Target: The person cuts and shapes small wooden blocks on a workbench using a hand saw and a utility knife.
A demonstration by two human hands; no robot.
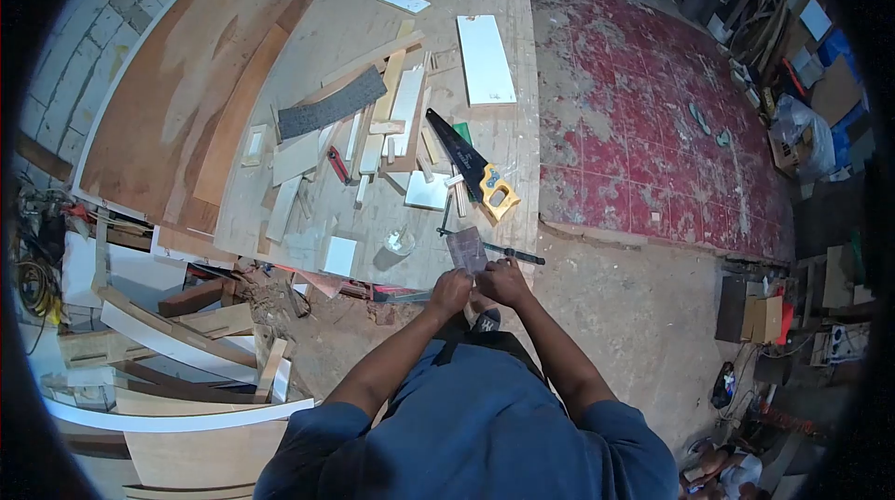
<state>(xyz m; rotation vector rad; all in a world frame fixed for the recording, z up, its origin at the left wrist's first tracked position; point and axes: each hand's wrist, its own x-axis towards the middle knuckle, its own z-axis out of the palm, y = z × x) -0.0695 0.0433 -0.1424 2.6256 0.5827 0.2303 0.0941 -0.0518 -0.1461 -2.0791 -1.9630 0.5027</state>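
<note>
A small brownish-grey flat rectangular sheet [466,249] stands out over the table's near edge, its lower end between my two hands. My left hand [451,294] is closed at its lower left corner. On the lower right side, my right hand [503,284] is closed too, its fingertips partly hidden. Just behind the sheet lies a dark bar-like tool [522,256], close to my right knuckles. A handsaw [471,164] with a yellow handle rests farther back. To the left of the sheet is a clear tub [399,241] with whitish contents.
The wooden table [373,262] carries wood offcuts, a dark grey abrasive-looking strip [332,102], a red-and-black tool [338,164] and a white board [486,59]. Curved wood pieces [177,340] pile up on the left. A raised red floor [653,118] lies to the right.
</note>
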